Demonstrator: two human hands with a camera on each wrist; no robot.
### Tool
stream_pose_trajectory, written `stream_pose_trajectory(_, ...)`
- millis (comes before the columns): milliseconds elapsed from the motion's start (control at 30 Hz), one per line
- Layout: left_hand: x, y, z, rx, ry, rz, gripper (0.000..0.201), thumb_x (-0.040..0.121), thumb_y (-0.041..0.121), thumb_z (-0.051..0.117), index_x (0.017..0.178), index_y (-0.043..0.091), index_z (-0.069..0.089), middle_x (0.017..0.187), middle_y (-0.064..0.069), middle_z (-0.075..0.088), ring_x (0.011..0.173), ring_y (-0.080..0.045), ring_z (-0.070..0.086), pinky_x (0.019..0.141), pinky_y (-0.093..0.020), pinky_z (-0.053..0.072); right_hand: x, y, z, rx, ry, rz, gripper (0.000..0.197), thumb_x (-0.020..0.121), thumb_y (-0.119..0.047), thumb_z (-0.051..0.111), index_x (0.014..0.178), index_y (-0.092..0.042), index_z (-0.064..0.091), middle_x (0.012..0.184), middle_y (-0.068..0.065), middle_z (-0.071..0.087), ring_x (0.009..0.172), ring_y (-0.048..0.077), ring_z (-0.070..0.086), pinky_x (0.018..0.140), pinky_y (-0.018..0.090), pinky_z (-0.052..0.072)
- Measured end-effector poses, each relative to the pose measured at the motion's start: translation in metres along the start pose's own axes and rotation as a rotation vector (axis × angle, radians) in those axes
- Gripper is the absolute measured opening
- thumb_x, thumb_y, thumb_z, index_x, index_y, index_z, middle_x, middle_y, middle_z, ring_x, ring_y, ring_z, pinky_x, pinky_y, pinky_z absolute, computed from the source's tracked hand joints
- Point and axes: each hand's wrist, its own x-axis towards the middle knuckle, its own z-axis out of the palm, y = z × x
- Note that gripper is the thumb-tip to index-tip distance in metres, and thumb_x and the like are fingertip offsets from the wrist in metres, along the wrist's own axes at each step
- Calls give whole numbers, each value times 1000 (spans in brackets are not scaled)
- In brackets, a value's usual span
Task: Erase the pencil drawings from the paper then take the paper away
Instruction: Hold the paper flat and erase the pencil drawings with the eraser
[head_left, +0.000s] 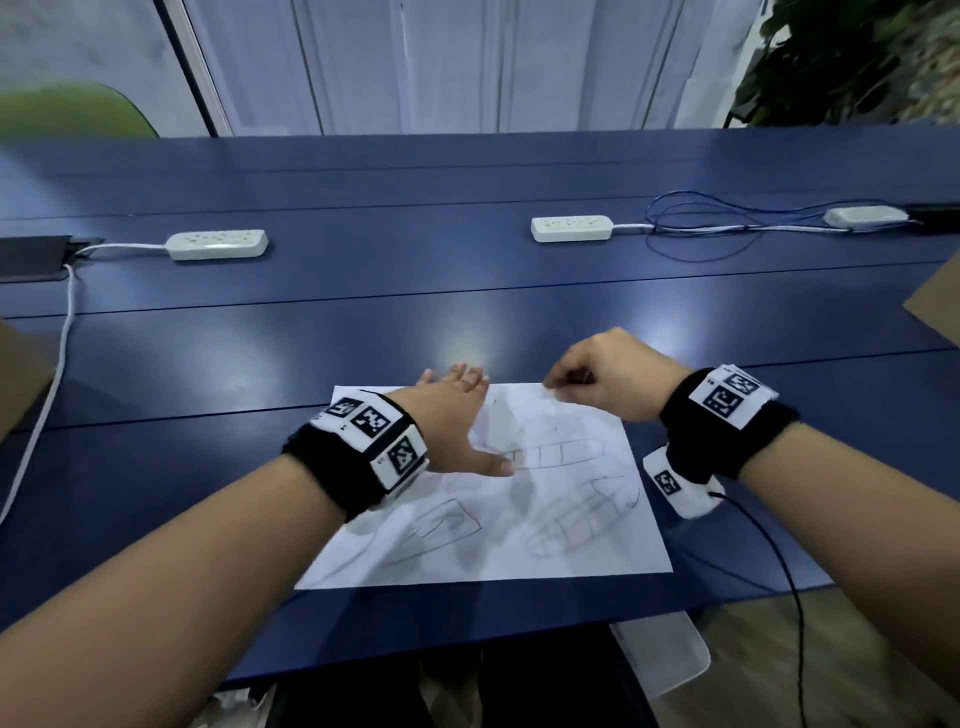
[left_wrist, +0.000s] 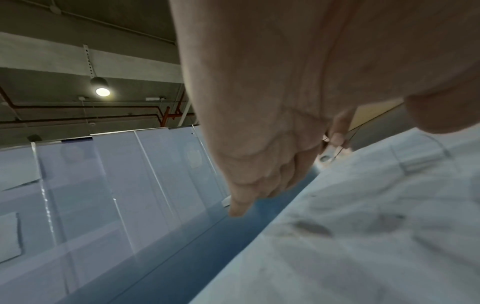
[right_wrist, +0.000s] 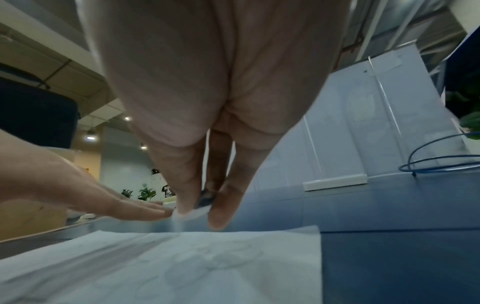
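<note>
The paper (head_left: 519, 525) lies flat at the near edge of the blue tabletop (head_left: 467, 270), with faint pencil drawings (head_left: 576, 512) of long sectioned shapes across it; their lines are smudged and hard to read. The left hand (head_left: 452, 421) rests on the sheet's far left part, fingers straight and spread, its fingertips past the far edge. The right hand (head_left: 602, 379) hovers at the far right corner, its thumb and fingers pinching a small white eraser (right_wrist: 192, 211); the head view hides the eraser, and whether it touches the sheet is unclear. Three white power strips (head_left: 218, 244) lie well beyond. A cardboard edge (head_left: 935, 301) is cut off at the right.
</note>
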Motion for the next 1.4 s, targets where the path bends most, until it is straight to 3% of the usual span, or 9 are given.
stream_pose_trajectory(167,15,14,15,-35,-35,-15,126,69,85,47,153,9,-8,161,-4,-14,149,-19,-9,120,-47,6,25,-12,10,-53,-93,-59,17,81,-22,68,97,-23,74,91,-3,73,81,11,64,79,22,47)
stream_pose_trajectory(333,16,10,14,-44,-39,-1,128,68,86,49,153,11,-11,160,-2,-17,148,-18,-10,120,-46,4,30,-14,17,-98,-97,-104,20,81,-18,64,98,-21,74,96,-2,73,87,16,65,79,22,47)
stream_pose_trajectory(433,16,10,15,-51,-31,0,128,68,85,50,153,11,-11,160,-1,-17,148,-17,-10,121,-45,3,11,-20,20,-51,-185,-215,18,78,-17,66,93,-22,75,92,-6,72,78,12,64,73,19,46)
stream_pose_trajectory(533,15,10,16,-65,-21,8,129,67,86,49,153,11,-11,160,-1,-16,148,-17,-10,121,-45,3,7,-20,20,-41,-256,-227,18,77,-18,68,92,-24,75,89,-7,72,73,6,62,71,17,46)
stream_pose_trajectory(700,15,9,15,-63,-29,19,130,66,87,49,153,11,-10,160,-2,-17,148,-19,-10,120,-49,5,41,-14,16,-117,-113,-78,19,80,-20,66,97,-24,74,95,-3,73,86,15,66,74,15,39)
stream_pose_trajectory(900,16,9,17,-60,-23,13,130,66,87,49,153,10,-9,160,-1,-17,148,-18,-10,120,-47,4,10,-26,21,-60,-249,-216,18,77,-20,68,93,-25,74,89,-7,73,78,10,65,75,21,48)
stream_pose_trajectory(1133,14,9,15,-61,-18,18,128,67,86,49,153,10,-9,160,-2,-16,148,-18,-9,120,-46,5,52,-12,14,-103,-116,-74,21,78,-15,64,94,-23,75,93,-2,74,83,14,67,77,17,45)
stream_pose_trajectory(1400,16,9,16,-66,-40,13,129,68,85,50,153,10,-11,160,-2,-18,148,-17,-11,120,-46,3,11,-18,21,-49,-234,-267,18,77,-21,68,93,-26,75,90,-10,72,69,-1,57,69,10,39)
